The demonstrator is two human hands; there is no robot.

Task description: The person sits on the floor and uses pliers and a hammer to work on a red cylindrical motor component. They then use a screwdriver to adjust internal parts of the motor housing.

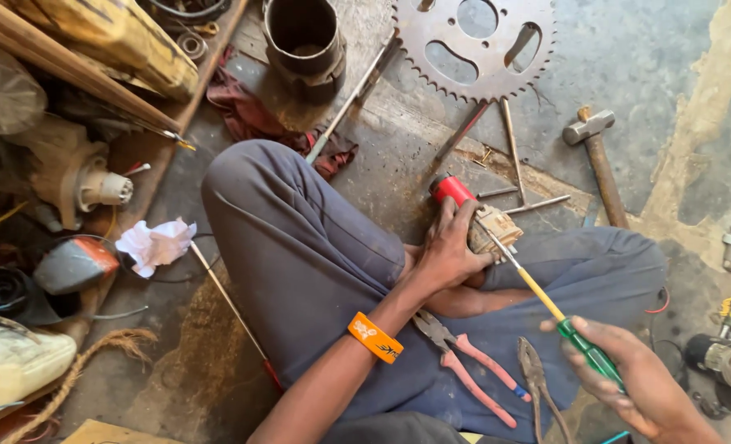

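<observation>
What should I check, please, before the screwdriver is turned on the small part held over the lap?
1. Left hand grips the small part: ok.
2. Right hand holds the screwdriver by its green handle: ok.
3. Tip seated in a screw: cannot tell, too small.
4. Pink-handled pliers lie loose on the lap: not ok, may slip.
5. Hammer rests apart on the floor: ok.

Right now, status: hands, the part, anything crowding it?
Left hand clamps small red-capped part on lap. Right hand grips green-handled screwdriver, tip at the part. Pink-handled pliers loose on lap, clear of tip.
</observation>
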